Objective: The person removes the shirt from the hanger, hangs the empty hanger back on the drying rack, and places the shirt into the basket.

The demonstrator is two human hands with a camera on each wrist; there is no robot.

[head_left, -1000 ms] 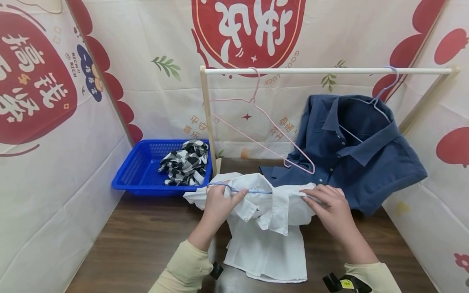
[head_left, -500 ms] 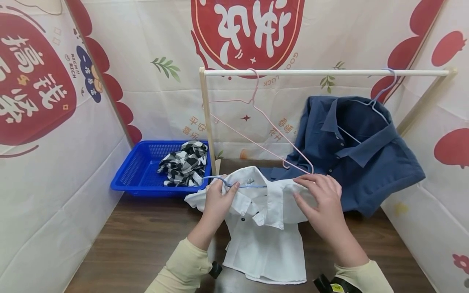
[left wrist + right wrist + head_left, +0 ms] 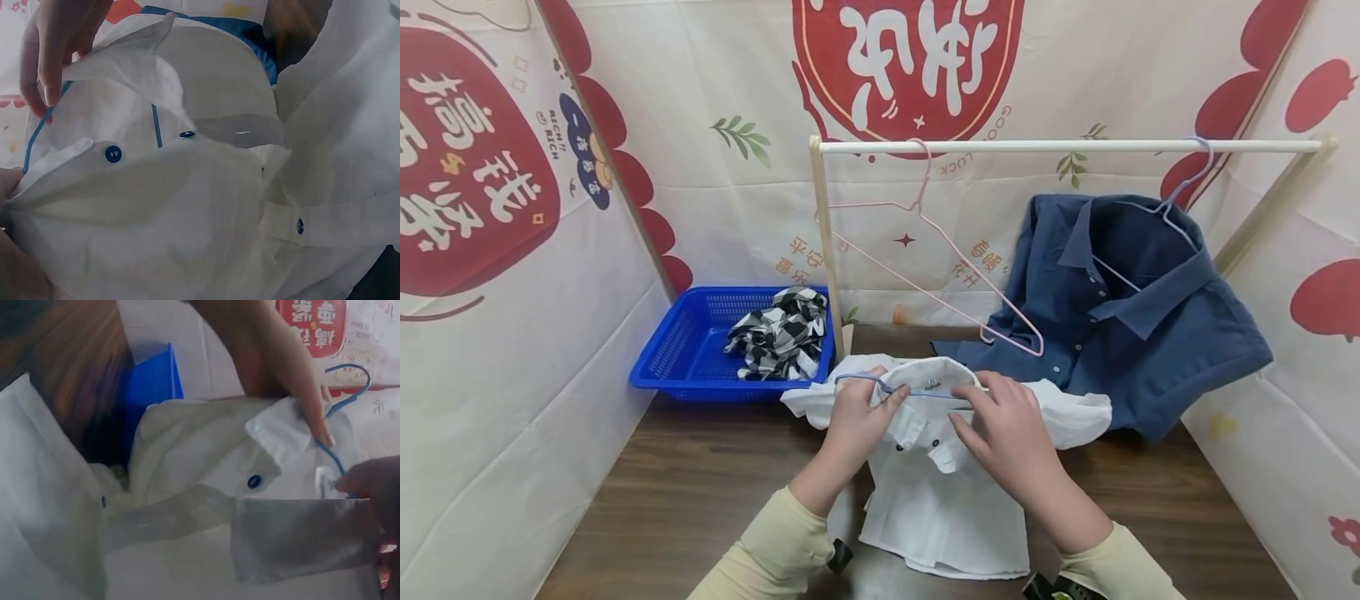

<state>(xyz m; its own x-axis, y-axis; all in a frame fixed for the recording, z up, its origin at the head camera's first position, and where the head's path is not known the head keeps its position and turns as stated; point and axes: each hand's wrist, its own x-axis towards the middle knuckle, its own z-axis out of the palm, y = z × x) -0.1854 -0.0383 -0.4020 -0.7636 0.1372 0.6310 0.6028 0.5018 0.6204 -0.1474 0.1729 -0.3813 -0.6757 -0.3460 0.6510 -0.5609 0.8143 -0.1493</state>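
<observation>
A white button-up shirt (image 3: pixel 943 525) hangs over the wooden table with its collar up and open. Inside the neck runs a blue wire hanger (image 3: pixel 883 385), its hook sticking out to the left. My left hand (image 3: pixel 856 421) pinches the hanger below the hook together with the left collar edge. At the right side of the collar, my right hand (image 3: pixel 1011 433) holds the cloth between thumb and fingers, fingertips at the hanger wire. Dark buttons (image 3: pixel 113 154) show on the front edge. The hanger's right arm goes out of sight under the right hand and shirt.
Behind stands a rack with a white rail (image 3: pixel 1037 147). A pink hanger (image 3: pixel 958 250) and a dark blue shirt (image 3: pixel 1165 333) on a lilac hanger hang from it. To the left, a blue basket (image 3: pixel 662 350) contains a black-and-white checked garment (image 3: pixel 782 333).
My right hand has moved left, from the shirt's right shoulder to its collar, uncovering the right sleeve. The left hand keeps its hold; the collar rose briefly, then sank back.
</observation>
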